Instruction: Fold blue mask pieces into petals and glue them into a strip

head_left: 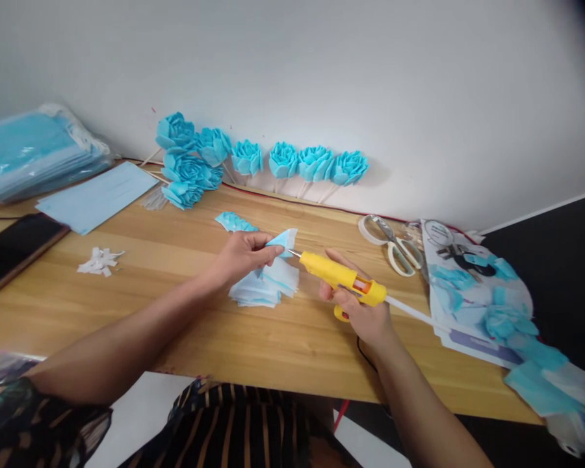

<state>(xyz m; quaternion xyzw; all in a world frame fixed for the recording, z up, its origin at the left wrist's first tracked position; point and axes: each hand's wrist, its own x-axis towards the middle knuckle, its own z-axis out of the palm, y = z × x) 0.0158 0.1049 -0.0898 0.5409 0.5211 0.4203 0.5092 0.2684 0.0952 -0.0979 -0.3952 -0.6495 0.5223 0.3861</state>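
My left hand [247,255] pinches a folded light-blue piece with a white edge [286,240] above the middle of the wooden table [185,338]. A yellow glue gun [341,276] is in my right hand [363,312], its fingers wrapped round the handle. The metal nozzle points left and meets or nearly touches the folded piece. From the gun's rear sticks out a long white glue stick [412,310]. Under the left fingertips lies a small stack of pale blue pieces [256,290]. Just behind the left hand is a row of small folded blue pieces [234,221].
Several blue flowers on sticks [283,160] lean against the wall. Scissors [403,250] and a tape roll [372,229] lie right. A phone [17,250], white scraps [100,261], blue sheets [97,197] and a plastic-wrapped pack [34,156] are left. Papers with blue scraps [468,292] fill the right end.
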